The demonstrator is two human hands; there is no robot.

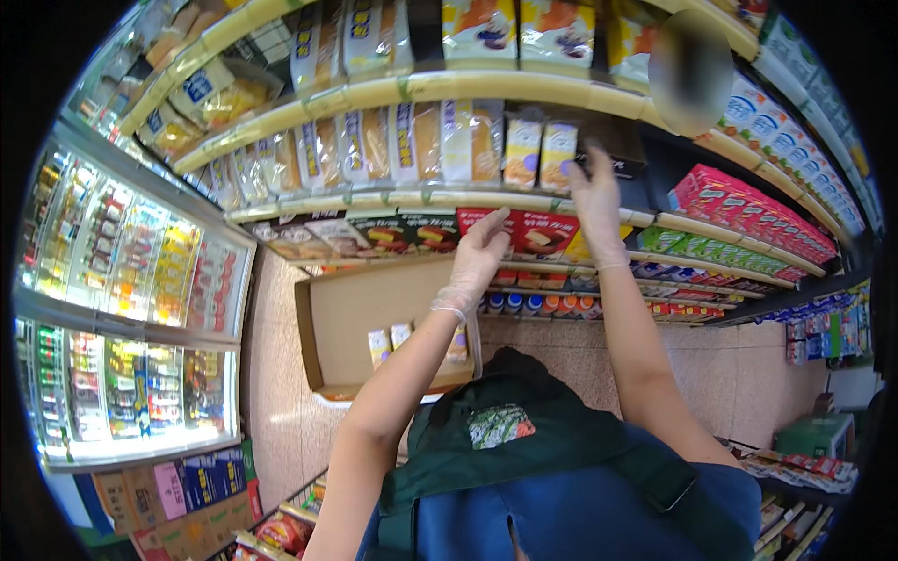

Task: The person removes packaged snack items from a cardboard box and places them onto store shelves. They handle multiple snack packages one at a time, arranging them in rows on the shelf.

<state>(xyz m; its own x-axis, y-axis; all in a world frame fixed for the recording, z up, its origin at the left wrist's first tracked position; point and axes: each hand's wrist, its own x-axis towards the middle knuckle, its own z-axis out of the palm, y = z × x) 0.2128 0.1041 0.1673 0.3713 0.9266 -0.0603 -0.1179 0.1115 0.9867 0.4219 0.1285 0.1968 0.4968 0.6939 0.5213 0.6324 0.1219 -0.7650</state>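
My right hand (596,200), in a thin clear glove, reaches into a shelf at the right end of a row of packaged bread. Its fingers are apart, beside a small yellow-and-white packet (559,156) and in front of a dark open box (617,151). A matching yellow-and-white packet (523,153) stands to the left. Lower down, my gloved left hand (483,245) hovers before red boxes (547,235), fingers loosely bent with nothing seen in them. Below my left forearm is a shallow cardboard carton (351,294) containing several similar small packets (379,345), partly hidden by the arm.
Bagged bread loaves (414,144) line the shelf to the left. Pink drink cartons (751,214) stand at right. A lit glass-door drinks cooler (140,252) borders the aisle. Stacked cardboard boxes (168,498) and another low shelf (280,533) lie behind me.
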